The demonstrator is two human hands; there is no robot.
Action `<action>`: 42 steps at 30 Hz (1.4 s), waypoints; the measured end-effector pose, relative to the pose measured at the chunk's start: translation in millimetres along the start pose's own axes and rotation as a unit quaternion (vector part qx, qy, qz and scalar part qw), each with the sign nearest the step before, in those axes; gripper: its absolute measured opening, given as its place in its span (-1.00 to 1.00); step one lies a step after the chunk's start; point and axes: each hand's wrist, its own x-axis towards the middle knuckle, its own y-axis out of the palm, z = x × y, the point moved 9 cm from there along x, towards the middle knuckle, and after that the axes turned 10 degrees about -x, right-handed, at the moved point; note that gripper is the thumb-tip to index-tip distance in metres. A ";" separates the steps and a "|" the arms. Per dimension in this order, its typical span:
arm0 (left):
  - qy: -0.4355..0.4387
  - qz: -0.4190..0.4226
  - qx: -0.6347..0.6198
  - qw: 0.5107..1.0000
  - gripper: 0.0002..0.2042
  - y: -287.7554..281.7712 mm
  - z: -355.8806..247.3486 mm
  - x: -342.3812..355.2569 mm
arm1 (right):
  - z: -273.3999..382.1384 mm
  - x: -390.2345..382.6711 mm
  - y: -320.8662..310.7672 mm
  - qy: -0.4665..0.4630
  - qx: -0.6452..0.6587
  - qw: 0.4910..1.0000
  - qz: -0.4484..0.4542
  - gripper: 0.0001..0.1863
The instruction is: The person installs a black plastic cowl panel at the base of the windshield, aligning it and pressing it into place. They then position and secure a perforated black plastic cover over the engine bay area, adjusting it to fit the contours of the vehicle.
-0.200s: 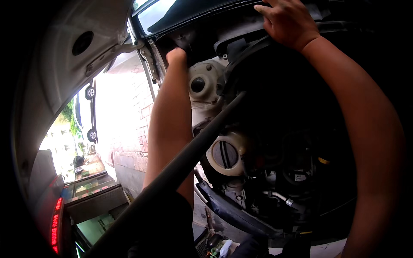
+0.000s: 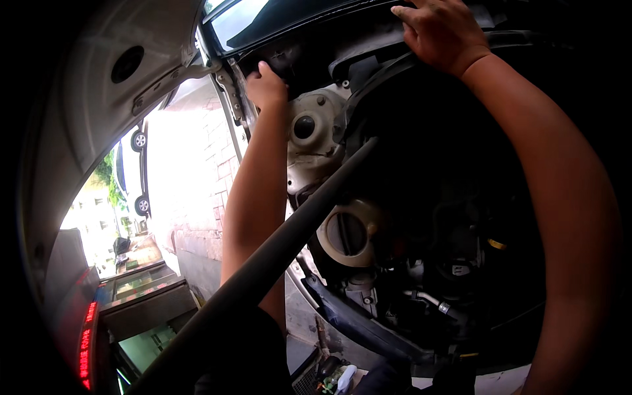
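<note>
Left hand up at rear corner of engine bay, fingers curled onto dark plastic cowl trim near the hood hinge; grip looks closed over the trim edge, thumb hidden. Right hand further right and higher, palm down, fingers spread flat and pressing on same cowl trim along the base of the windshield. Trim thus under both hands, spanning between them.

Far left of left hand: raised white hood, underside showing, round hole in it. Beyond, below left hand: brick wall, parked white car, red-edged cart or box lower left.

Between the forearms: pale strut tower with dark round centre just beside left wrist. Dark prop rod crossing diagonally from lower left up toward strut tower, passing in front of left forearm. Below it, round cream-coloured housing with dark opening.

Under right forearm: dark engine bay, hoses, metal pipe fitting, small yellow tab. Details there too dark to tell.
</note>
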 end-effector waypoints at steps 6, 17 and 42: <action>0.294 -0.024 0.003 0.955 -0.36 7.0 -27.4 17.6 | 1.6 3.8 0.5 -0.004 -0.006 1.000 0.007 -0.84; 0.217 0.029 0.206 0.954 -0.03 30.1 -30.7 8.9 | -0.8 3.5 -4.3 -0.009 0.011 0.999 -0.032 -0.86; -0.172 0.059 0.051 0.982 -0.63 20.4 52.5 72.3 | -9.8 5.6 21.9 0.064 0.044 0.992 0.096 -0.70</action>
